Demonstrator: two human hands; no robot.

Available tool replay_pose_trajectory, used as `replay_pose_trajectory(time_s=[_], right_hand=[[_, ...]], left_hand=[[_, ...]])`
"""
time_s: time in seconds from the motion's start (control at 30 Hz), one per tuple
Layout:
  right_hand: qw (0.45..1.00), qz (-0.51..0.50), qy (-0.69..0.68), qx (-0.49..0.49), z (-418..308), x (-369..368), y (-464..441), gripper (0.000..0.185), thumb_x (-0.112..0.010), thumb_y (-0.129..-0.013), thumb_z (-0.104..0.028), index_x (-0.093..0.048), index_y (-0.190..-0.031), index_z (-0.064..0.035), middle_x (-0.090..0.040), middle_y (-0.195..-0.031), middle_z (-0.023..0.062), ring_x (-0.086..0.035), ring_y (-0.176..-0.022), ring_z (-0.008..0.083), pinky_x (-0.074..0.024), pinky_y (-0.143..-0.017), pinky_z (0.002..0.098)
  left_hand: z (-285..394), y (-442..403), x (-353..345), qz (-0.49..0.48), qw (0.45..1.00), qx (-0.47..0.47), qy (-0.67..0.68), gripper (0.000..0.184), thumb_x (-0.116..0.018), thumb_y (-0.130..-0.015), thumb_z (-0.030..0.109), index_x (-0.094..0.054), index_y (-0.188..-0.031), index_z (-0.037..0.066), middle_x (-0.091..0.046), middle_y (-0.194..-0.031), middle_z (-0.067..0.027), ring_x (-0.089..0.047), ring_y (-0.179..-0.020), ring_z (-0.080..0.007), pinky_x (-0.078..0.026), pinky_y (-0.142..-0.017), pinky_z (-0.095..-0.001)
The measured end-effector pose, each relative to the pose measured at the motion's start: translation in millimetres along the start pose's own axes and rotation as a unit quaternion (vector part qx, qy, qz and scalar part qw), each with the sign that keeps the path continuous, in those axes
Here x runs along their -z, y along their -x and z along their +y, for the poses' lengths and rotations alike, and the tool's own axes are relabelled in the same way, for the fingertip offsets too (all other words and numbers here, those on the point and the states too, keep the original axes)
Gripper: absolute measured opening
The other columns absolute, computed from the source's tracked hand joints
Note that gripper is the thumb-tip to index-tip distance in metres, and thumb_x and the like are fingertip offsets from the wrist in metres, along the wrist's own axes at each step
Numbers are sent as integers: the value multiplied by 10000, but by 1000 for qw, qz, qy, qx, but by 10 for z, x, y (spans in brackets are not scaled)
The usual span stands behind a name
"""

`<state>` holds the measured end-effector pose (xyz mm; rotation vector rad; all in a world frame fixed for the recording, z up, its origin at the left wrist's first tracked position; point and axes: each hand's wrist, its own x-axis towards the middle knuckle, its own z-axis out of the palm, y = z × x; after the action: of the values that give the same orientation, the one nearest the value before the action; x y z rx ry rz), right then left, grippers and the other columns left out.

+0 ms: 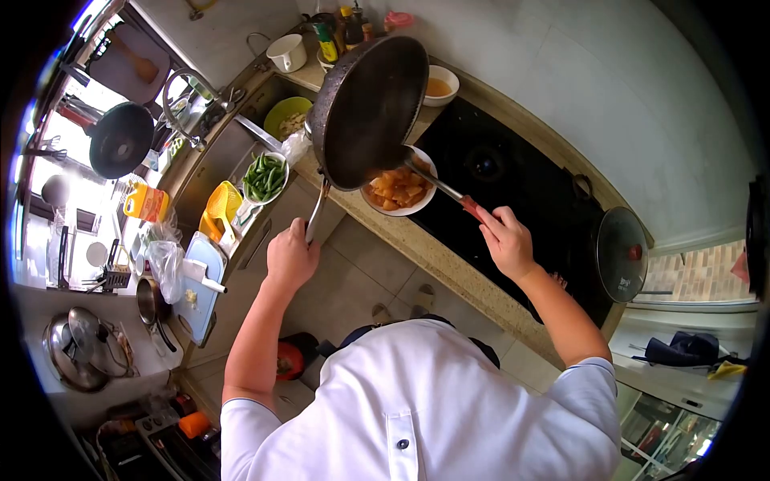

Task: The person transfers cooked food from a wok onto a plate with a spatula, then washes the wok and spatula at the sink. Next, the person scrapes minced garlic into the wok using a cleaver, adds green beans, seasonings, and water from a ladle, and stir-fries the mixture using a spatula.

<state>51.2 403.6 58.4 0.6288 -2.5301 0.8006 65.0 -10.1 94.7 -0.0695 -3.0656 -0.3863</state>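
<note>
My left hand (293, 256) is closed around the metal handle of a dark wok (373, 108). The wok is tipped steeply, its lower rim over a white bowl (434, 170). Orange-brown chunks of food (399, 189) fill much of that bowl, which sits at the counter's front edge beside the stove. In my right hand (507, 243) is a red-handled metal cooking utensil (439, 184). Its shaft reaches over the bowl to the wok's lower rim; the shape of its head is hard to make out.
A black cooktop (505, 192) lies to the right, with a glass lid (622, 255) beyond it. Behind the wok stand a bowl of orange liquid (439, 85) and several bottles (350, 30). Leftward are green peppers (265, 177), a green bowl (282, 111), a cutting board (200, 280) and a knife (210, 282).
</note>
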Motion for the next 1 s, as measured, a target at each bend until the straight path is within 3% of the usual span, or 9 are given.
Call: replay_pose_trajectory(time_s=[0.4, 0.57, 0.67, 0.87, 0.93, 1.0], right_hand=[[999, -21, -27, 0, 69, 143, -114, 361, -712, -841, -45, -693, -1197, -95, -567, -916, 95, -613, -742, 291, -502, -636, 369], [996, 34, 39, 74, 45, 307, -335, 382, -725, -810, -16, -707, -1184, -89, -557, -899, 84, -614, -731, 259, -508, -632, 360], [983, 129, 45, 125, -93, 145, -745, 400, -726, -806, -2, -699, -1198, -80, -553, -908, 89, -612, -718, 253, -509, -627, 351], [966, 144, 59, 206, -334, -143, -1308, 419, -692, -830, -18, -665, -1241, -96, -533, -892, 89, -602, -706, 255, -512, -617, 363], [968, 134, 70, 200, -277, -192, -1292, 428, -674, -841, -27, -651, -1262, -100, -514, -866, 88, -602, -694, 261, -511, -602, 368], [981, 100, 117, 119, -248, -196, -1125, 417, -651, -862, -42, -647, -1275, -100, -514, -859, 87, -606, -683, 265, -508, -578, 369]], left_hand=[[-65, 13, 13, 38, 999, -19, -10, 281, -664, -783, 148, -554, -1008, 20, -661, -779, -195, -657, -739, -389, -519, -662, -482], [-61, 58, 105, 23, 998, 12, 54, 245, -642, -782, 138, -569, -973, 4, -659, -764, -212, -650, -760, -415, -515, -680, -497], [-14, 82, 215, -5, 992, 49, 118, 210, -632, -773, 137, -578, -901, -21, -639, -743, -241, -629, -771, -447, -500, -689, -500], [43, 204, 281, -76, 963, 90, 242, 201, -653, -745, 133, -590, -817, -43, -610, -711, -244, -611, -686, -414, -483, -644, -446], [-6, 231, 230, -74, 963, 86, 243, 209, -663, -742, 134, -585, -811, -47, -603, -693, -239, -609, -670, -405, -481, -631, -441], [-48, 242, 209, -74, 967, 79, 233, 204, -663, -741, 132, -580, -801, -45, -603, -690, -240, -610, -669, -408, -480, -630, -446]])
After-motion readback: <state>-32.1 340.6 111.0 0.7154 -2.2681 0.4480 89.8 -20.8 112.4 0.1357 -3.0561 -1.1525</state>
